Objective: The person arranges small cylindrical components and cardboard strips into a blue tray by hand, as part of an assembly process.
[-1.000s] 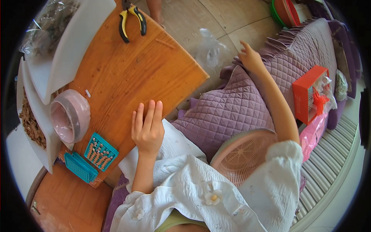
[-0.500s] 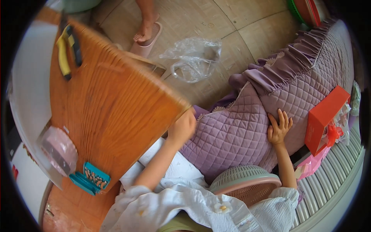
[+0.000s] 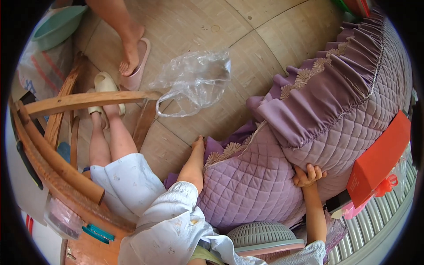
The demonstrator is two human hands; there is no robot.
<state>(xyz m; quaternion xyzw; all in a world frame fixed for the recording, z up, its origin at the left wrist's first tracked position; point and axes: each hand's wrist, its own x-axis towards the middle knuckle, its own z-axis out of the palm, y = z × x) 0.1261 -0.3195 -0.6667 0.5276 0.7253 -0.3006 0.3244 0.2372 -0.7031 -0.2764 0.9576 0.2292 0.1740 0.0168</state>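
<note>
A purple quilted cover (image 3: 247,181) with a ruffled, lace-trimmed edge fills the area at my right side. My right hand (image 3: 309,176) is on it at a fold, its fingers curled in against the fabric. At the cover's near left edge, beside the ruffle, my left hand (image 3: 198,141) reaches down low. Its fingers are too small and too turned away to make out. A grey-green plastic basket (image 3: 260,234) with a pink rim below it sits close to my lap, between my arms.
A wooden table (image 3: 66,185) stands at left, holding a teal box (image 3: 98,233). A clear plastic bag (image 3: 198,79) lies on the tiled floor. Another person's foot in a pink slipper (image 3: 142,66) is beyond it. A red box (image 3: 377,154) rests at right; a green basin (image 3: 59,26) is far left.
My left hand has left the table corner and gone down beside the cover's edge. My right hand's spread fingers have curled in. The view has lowered, showing the table nearly edge-on.
</note>
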